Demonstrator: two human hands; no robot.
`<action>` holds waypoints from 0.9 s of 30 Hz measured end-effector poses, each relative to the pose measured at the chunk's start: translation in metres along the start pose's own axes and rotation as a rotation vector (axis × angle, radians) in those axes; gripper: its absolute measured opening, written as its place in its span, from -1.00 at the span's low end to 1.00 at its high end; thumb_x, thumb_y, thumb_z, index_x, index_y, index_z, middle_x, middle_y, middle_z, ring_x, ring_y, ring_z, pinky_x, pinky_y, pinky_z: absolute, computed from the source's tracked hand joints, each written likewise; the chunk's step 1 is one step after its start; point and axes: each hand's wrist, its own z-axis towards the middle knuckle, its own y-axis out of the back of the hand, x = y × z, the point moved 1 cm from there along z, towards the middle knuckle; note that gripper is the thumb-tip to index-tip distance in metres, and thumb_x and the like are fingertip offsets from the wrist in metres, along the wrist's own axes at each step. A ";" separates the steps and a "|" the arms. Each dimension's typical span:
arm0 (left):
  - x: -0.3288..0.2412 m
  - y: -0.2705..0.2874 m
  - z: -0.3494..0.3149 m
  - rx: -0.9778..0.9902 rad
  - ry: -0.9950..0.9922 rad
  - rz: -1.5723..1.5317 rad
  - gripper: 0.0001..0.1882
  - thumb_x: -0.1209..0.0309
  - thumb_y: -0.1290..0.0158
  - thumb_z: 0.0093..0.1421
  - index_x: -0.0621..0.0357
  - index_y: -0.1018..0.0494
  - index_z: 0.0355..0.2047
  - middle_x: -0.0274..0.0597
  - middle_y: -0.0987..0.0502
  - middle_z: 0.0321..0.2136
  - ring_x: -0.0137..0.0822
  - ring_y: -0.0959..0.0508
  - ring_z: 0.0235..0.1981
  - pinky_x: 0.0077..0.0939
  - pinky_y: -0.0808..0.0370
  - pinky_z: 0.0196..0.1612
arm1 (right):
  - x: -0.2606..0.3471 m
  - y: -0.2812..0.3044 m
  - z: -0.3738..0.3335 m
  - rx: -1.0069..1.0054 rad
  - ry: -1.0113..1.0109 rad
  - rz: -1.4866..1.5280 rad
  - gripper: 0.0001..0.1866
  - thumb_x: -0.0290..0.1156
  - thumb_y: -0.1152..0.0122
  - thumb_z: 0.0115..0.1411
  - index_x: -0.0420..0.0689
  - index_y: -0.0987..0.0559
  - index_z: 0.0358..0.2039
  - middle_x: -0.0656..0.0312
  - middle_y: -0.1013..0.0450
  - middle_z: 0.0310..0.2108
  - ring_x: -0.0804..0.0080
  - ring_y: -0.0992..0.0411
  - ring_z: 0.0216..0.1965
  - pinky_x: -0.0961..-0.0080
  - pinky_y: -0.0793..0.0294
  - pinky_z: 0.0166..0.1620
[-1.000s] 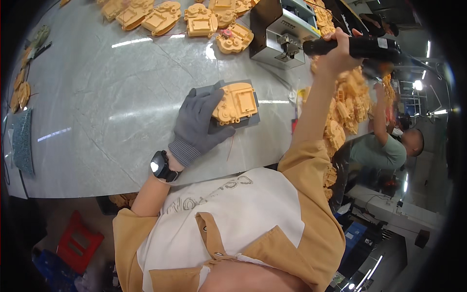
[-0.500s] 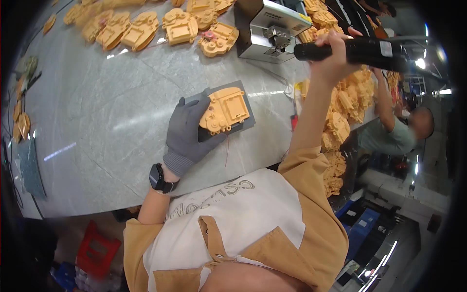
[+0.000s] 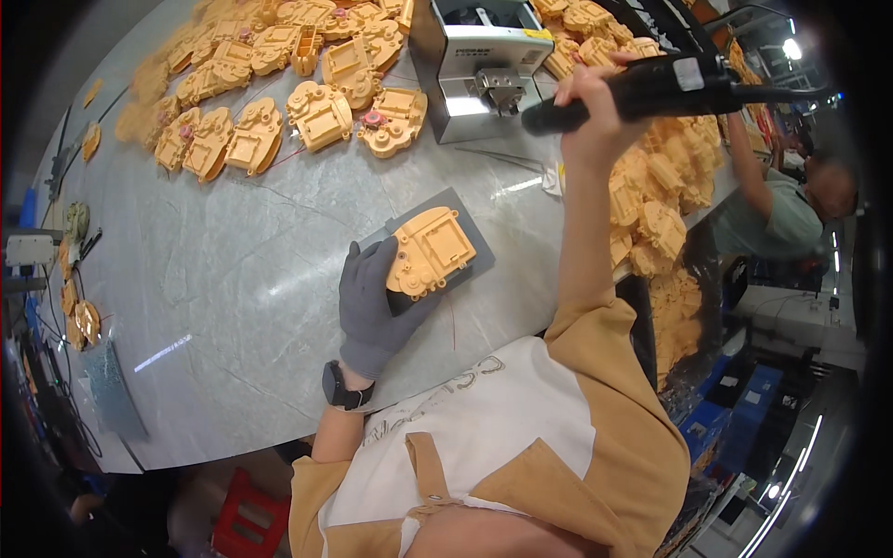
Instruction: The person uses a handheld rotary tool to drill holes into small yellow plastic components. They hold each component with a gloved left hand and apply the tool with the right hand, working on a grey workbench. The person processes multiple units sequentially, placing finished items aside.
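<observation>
An orange plastic housing (image 3: 433,249) with a square recess lies on a dark grey block (image 3: 480,237) on the table. My left hand (image 3: 377,293), in a grey glove, holds the housing by its left side, thumb along the near edge and fingers at the far left. A thin red wire (image 3: 454,321) trails from beneath it. My bare right hand (image 3: 595,107) is raised at the far right, wrapped round a black electric screwdriver (image 3: 642,93), held nearly level. Its left end is just in front of a metal box-shaped screw feeder (image 3: 488,79); the bit does not show clearly.
Several similar orange housings (image 3: 321,116) spread across the back left of the table (image 3: 233,270). A heap of orange parts (image 3: 660,228) fills the right side. Beyond it sits another person (image 3: 763,209). A red stool (image 3: 249,516) stands below the front edge.
The whole view has shifted, bringing more of the housings at the back into sight. My left hand keeps its hold on the housing, and the screwdriver stays in my raised right hand beside the feeder.
</observation>
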 end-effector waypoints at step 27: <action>0.002 -0.004 -0.002 0.034 0.029 -0.011 -0.18 0.29 -0.28 -0.17 0.32 -0.17 0.08 0.06 -0.39 -0.06 -0.04 -0.37 0.00 -0.14 -0.03 0.23 | -0.027 -0.005 0.013 -0.213 -0.161 -0.040 -0.75 -0.65 -0.06 -0.13 -0.27 -0.35 -0.36 0.26 -0.34 -0.70 0.51 -0.30 -0.73 0.65 -0.27 -0.61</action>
